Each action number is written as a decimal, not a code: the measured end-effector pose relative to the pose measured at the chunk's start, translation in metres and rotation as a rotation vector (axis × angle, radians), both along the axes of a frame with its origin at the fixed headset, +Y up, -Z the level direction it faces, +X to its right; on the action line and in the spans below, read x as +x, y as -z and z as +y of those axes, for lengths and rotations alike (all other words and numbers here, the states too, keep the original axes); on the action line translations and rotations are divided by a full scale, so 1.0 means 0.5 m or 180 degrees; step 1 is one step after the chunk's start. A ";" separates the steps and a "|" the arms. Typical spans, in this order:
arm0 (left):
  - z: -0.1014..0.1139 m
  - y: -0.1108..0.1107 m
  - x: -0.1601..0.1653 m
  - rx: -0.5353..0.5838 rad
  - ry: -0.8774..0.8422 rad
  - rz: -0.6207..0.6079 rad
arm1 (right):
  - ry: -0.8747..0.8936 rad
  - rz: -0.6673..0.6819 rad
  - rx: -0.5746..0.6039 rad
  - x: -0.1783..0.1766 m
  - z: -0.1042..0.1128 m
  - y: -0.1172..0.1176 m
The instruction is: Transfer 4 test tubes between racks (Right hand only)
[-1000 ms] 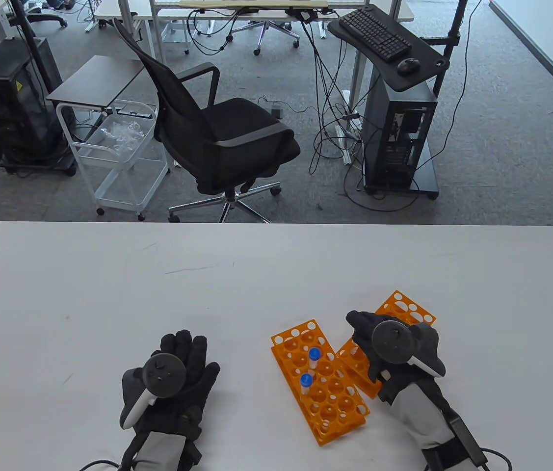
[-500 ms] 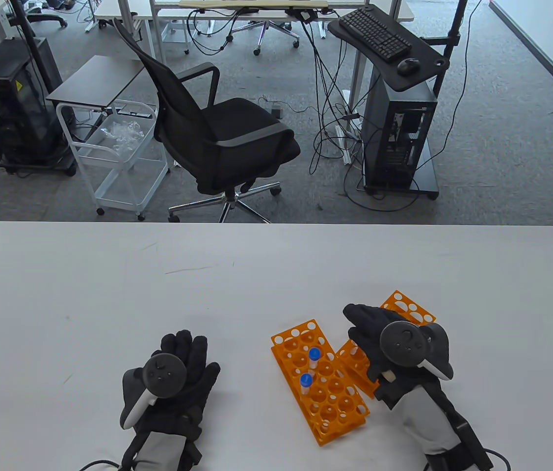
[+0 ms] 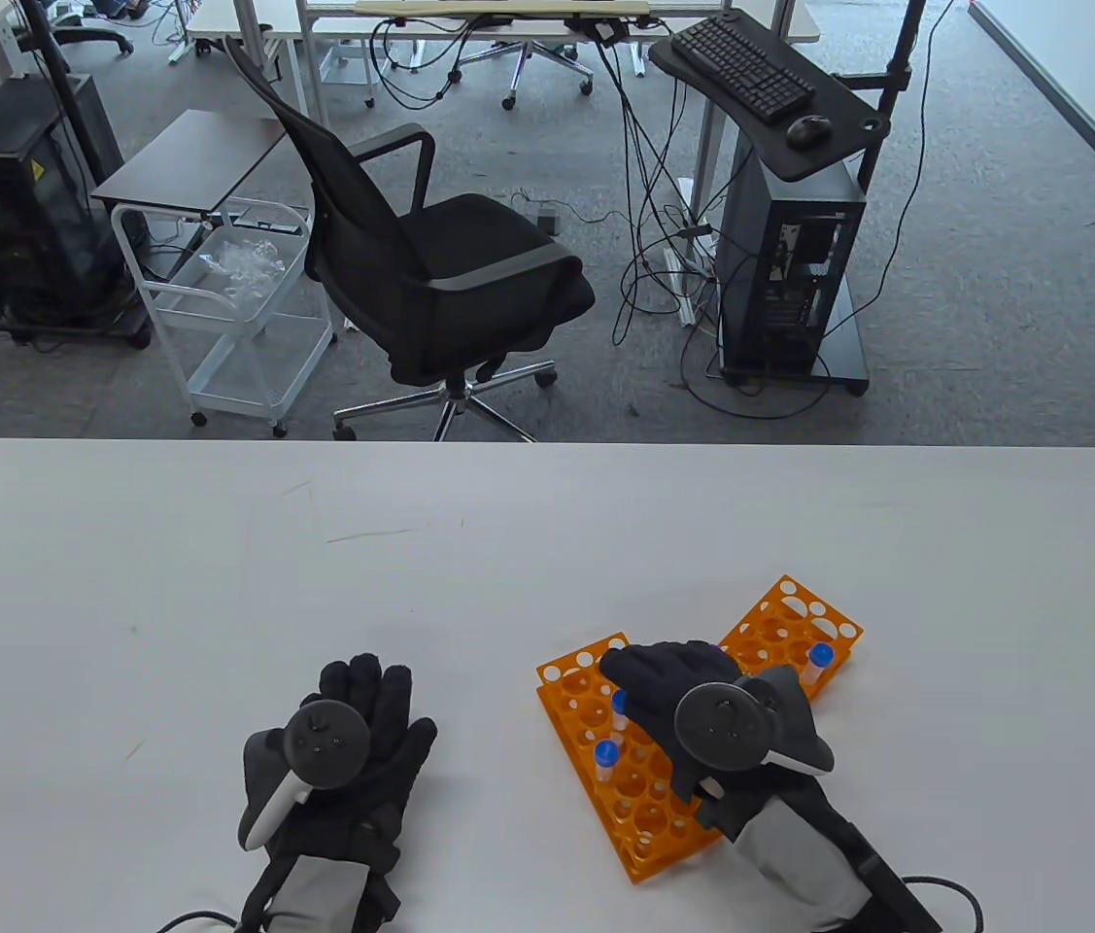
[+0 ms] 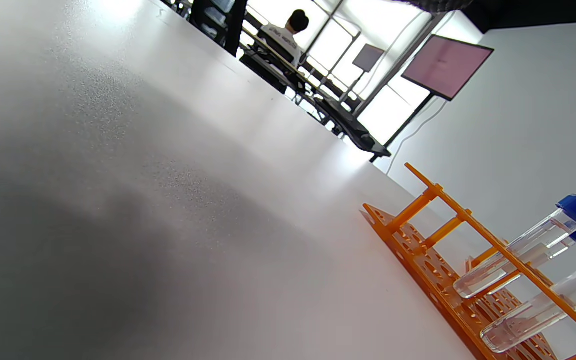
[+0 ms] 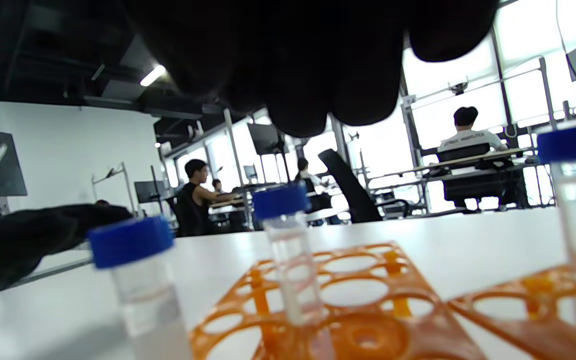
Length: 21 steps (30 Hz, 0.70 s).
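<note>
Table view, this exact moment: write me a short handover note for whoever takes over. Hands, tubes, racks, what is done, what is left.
Left hand: flat on the table, idle, holding nothing.
Right hand: above the left rack, fingers over the far tube; no tube seen in its grip.
Tubes: two blue-capped ones stand in the left rack, the far tube and the near tube. One tube stands in the right rack.
Done: at least one tube sits in the right rack; a second may be hidden behind the hand.
Left: move the two tubes from the left rack, right hand only.
</note>
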<state>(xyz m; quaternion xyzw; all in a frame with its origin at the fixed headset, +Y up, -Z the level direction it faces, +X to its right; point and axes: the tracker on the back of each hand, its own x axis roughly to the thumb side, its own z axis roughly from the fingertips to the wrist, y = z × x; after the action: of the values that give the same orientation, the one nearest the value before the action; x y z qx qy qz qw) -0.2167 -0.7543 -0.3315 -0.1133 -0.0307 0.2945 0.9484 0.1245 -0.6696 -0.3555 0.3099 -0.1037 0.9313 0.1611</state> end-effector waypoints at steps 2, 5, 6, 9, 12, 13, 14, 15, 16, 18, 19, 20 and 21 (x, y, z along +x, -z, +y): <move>0.000 0.000 0.000 -0.0002 -0.0002 0.0004 | -0.0047 -0.0018 -0.0031 -0.004 -0.008 0.001; 0.000 0.000 0.000 -0.0004 -0.0001 0.0002 | -0.0156 -0.0036 -0.0012 -0.011 -0.021 0.005; 0.000 0.000 0.000 -0.0003 0.0001 0.0002 | -0.0195 -0.0042 -0.0020 -0.013 -0.024 0.005; 0.000 0.000 0.000 -0.0004 0.0009 0.0006 | -0.0310 -0.0063 -0.0043 -0.019 -0.035 0.009; 0.000 0.000 -0.001 -0.0007 0.0004 0.0021 | -0.0382 -0.0061 -0.0070 -0.023 -0.044 0.012; 0.000 0.000 -0.001 -0.0008 0.0003 0.0025 | -0.0398 -0.0060 -0.0081 -0.024 -0.046 0.013; 0.000 0.000 -0.002 -0.0010 0.0002 0.0030 | -0.0402 -0.0057 -0.0085 -0.024 -0.048 0.013; 0.000 0.000 -0.002 -0.0012 0.0002 0.0032 | -0.0394 -0.0053 -0.0085 -0.025 -0.048 0.014; 0.000 0.000 -0.002 -0.0016 0.0002 0.0033 | -0.0392 -0.0049 -0.0097 -0.025 -0.048 0.013; 0.001 0.000 -0.002 -0.0023 0.0006 0.0035 | -0.0375 -0.0035 -0.0088 -0.026 -0.049 0.013; 0.001 0.000 -0.002 -0.0025 0.0007 0.0036 | -0.0364 -0.0030 -0.0098 -0.027 -0.051 0.014; 0.001 0.000 -0.002 -0.0024 0.0006 0.0040 | -0.0370 -0.0036 -0.0119 -0.028 -0.053 0.014; 0.001 0.000 -0.003 -0.0022 0.0003 0.0044 | -0.0375 -0.0035 -0.0134 -0.028 -0.056 0.015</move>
<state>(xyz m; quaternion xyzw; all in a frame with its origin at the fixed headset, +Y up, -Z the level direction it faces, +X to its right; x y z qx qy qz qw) -0.2181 -0.7537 -0.3315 -0.1145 -0.0232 0.2949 0.9484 0.1103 -0.6976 -0.3630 0.3068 -0.0666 0.9428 0.1120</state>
